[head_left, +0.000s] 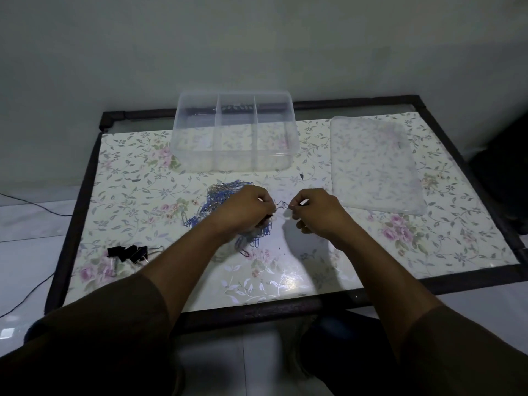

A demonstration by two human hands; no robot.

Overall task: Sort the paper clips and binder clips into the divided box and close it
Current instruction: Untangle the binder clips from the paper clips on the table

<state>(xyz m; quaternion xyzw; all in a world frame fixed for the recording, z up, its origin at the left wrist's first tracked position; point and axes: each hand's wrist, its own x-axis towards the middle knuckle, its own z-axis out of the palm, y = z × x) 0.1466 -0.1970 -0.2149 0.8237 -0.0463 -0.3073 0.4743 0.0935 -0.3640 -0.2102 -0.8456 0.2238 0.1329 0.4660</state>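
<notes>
At the far left a thin dark cable (31,205) trails across the pale floor beside the table (85,178), which has a dark frame and a top covered in a flower-patterned sheet. Near the table's front left corner lies a small cluster of black binder clips (128,253), their silver handles pointing toward the front and right.

Further right, toward the middle of the table, sits a loose pile of paper clips (221,192), mostly blue with some silver ones mixed in. The left hand (247,207) is over this pile and hides part of it. Its fingers are pinched together on one end of a short chain of linked clips (281,205); something dark also shows under its palm, but what it is cannot be told.

Behind the pile, near the back edge, stands the clear plastic box (183,130). It is open, has three compartments side by side, and all three look empty.

The right hand (317,211) is just beside the left, the two held apart with only the linked clips bridging them. Its thumb and forefinger are pinched on the other end of that chain, which hangs just above the tabletop.

To the right of the box, well apart from it, the clear lid (374,167) lies flat on the flowered sheet.
</notes>
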